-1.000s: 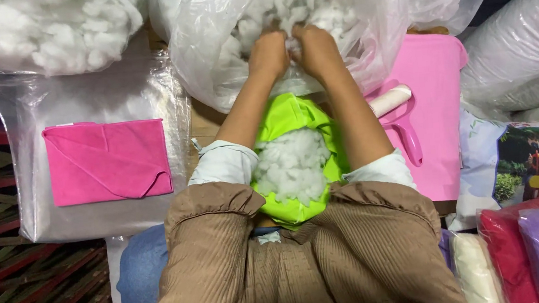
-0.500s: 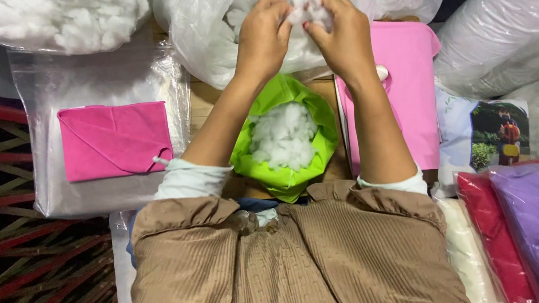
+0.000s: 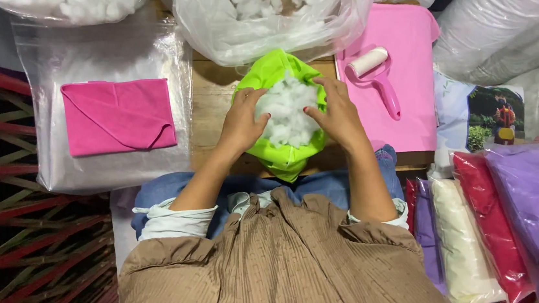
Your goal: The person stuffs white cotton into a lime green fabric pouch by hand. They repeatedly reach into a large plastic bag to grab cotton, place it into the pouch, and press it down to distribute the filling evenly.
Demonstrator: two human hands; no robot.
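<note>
1. Both hands, left (image 3: 241, 123) and right (image 3: 339, 118), press white fluffy stuffing (image 3: 287, 109) into a bright green fabric cover (image 3: 286, 156), fingers curled on its open rim.
2. The cover rests at the near edge of the wooden surface (image 3: 210, 104), above the lap.
3. Left lies a folded pink cloth (image 3: 118, 116); right, a pink lint roller (image 3: 376, 74).
4. Beyond sits a clear plastic bag of stuffing (image 3: 270, 11).

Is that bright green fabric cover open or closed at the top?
Open. The green cover gapes at its mouth, white stuffing showing inside, with the left hand and right hand at its edges.
</note>
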